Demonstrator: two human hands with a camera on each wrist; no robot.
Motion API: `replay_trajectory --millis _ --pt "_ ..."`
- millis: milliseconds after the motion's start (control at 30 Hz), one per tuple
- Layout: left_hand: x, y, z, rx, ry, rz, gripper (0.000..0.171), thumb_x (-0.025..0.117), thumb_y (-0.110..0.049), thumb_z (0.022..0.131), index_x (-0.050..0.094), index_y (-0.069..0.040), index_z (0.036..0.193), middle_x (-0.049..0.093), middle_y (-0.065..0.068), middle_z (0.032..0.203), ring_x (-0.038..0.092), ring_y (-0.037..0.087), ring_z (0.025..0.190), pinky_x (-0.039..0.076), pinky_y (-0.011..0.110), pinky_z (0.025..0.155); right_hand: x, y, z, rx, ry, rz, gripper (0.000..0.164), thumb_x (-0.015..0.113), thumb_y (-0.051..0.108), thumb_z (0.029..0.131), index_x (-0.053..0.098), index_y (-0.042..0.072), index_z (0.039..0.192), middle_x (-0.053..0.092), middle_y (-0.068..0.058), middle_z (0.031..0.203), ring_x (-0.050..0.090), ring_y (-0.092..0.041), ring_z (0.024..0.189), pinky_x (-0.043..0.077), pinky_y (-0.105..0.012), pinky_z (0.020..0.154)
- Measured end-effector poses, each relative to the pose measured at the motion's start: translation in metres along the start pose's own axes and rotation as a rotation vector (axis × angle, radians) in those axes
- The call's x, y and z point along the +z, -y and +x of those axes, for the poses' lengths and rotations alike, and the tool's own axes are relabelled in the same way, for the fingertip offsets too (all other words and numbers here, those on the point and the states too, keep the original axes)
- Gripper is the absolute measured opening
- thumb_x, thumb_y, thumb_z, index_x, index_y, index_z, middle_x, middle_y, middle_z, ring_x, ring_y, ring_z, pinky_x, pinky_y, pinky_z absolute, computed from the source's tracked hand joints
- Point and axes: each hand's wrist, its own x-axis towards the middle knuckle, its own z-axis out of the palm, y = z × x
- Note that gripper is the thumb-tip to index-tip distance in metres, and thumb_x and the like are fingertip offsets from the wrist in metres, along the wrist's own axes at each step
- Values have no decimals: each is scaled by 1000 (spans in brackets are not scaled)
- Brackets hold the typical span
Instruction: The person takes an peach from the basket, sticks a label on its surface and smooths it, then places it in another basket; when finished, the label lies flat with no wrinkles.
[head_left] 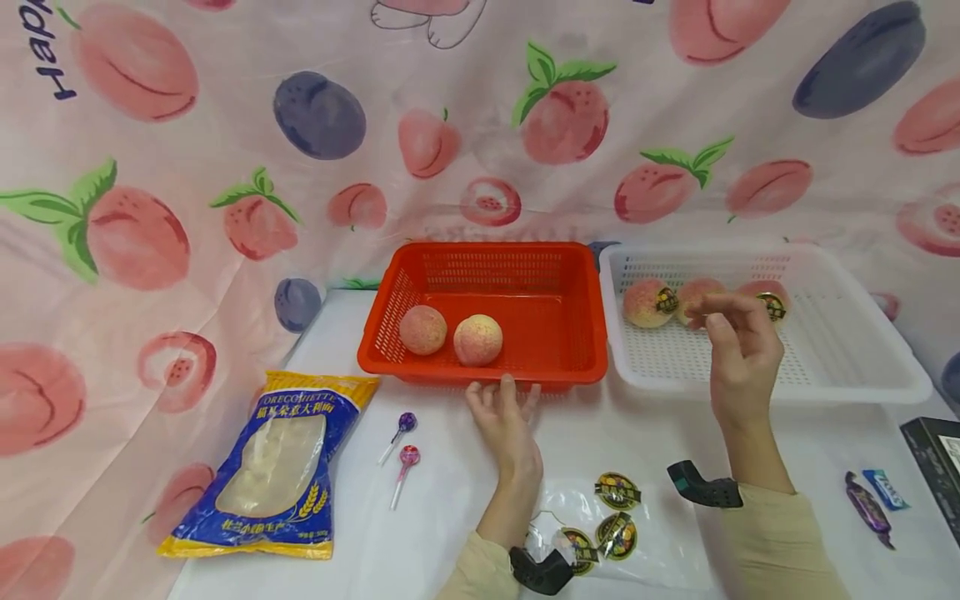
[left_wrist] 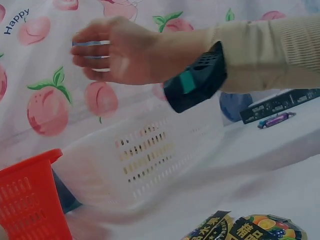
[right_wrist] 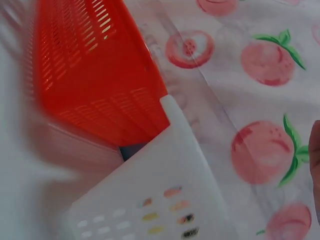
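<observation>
Two peaches [head_left: 422,330] lie in the left half of the red basket [head_left: 558,373]. My left hand [head_left: 510,437] is at this basket's front wall, fingertips by the rim; whether they press on it I cannot tell. Three peaches [head_left: 645,303] sit in a row in the white basket [head_left: 847,392], with round black-and-gold stickers [head_left: 667,301] visible on two of them. Above that basket's front part hovers my right hand [head_left: 742,358], fingers loosely bent and partly covering the middle peach. In the left wrist view, the right hand [left_wrist: 122,52] shows nothing between its fingers.
A clear sheet [head_left: 660,567] with fruit stickers [head_left: 617,491] lies in front. On the left are a blue-and-yellow pasta bag [head_left: 273,467] and two lollipops [head_left: 407,422]. Wrapped candies [head_left: 868,510] and a black box [head_left: 937,454] lie on the right. A fruit-print cloth [head_left: 450,83] hangs behind.
</observation>
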Motion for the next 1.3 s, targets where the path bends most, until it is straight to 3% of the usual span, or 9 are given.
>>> replay_trajectory --millis 167,433,600,700,900,1100,1200,1300 --pt "0 1 2 3 3 -9 43 63 -23 81 34 -8 108 43 8 97 51 30 82 52 43 74 18 -11 21 57 195 -112 22 49 -13 79 50 -19 101 61 -18 96 58 -23 91 47 -24 81" --pt "6 3 7 -19 9 -20 24 55 -13 87 37 -10 102 47 4 95 53 27 82 52 40 75 58 -18 62 359 615 -404 28 54 3 84 52 0 112 55 -12 110 53 -19 102 47 -20 83" --pt "6 3 9 -25 5 -12 25 55 -14 87 36 -10 103 46 7 99 53 26 90 52 40 77 79 -45 83 513 858 -529 32 59 20 84 53 12 115 55 -1 115 51 -13 105 47 -29 87" --pt "6 3 10 -29 13 -3 24 54 -14 87 35 -10 102 45 9 102 53 24 94 51 41 79 89 -72 91 562 981 -537 34 61 25 83 54 17 115 55 3 116 51 -14 109 44 -36 91" --pt "5 4 10 -52 21 -8 22 53 -14 88 35 -12 99 45 12 104 53 25 92 51 41 79 106 -133 94 688 1202 -561 38 65 37 78 54 30 113 54 10 117 49 -11 111 42 -38 94" --pt "-2 1 8 -70 62 9 31 53 -17 88 35 -8 111 45 15 115 53 28 98 50 39 80 131 -165 82 841 1412 -569 48 66 40 76 47 33 119 48 8 126 45 -15 115 41 -38 95" --pt "-6 -1 7 -84 76 16 37 52 -17 88 32 -5 118 45 13 118 49 33 107 50 40 82 141 -179 74 953 1480 -533 52 66 39 76 45 30 122 44 6 129 42 -16 117 43 -37 94" --pt "-6 1 6 -97 94 27 35 50 -16 89 32 -7 118 45 12 120 46 35 111 49 40 83 142 -188 72 1025 1494 -553 55 68 43 73 46 30 122 44 9 127 39 -15 119 40 -38 97"
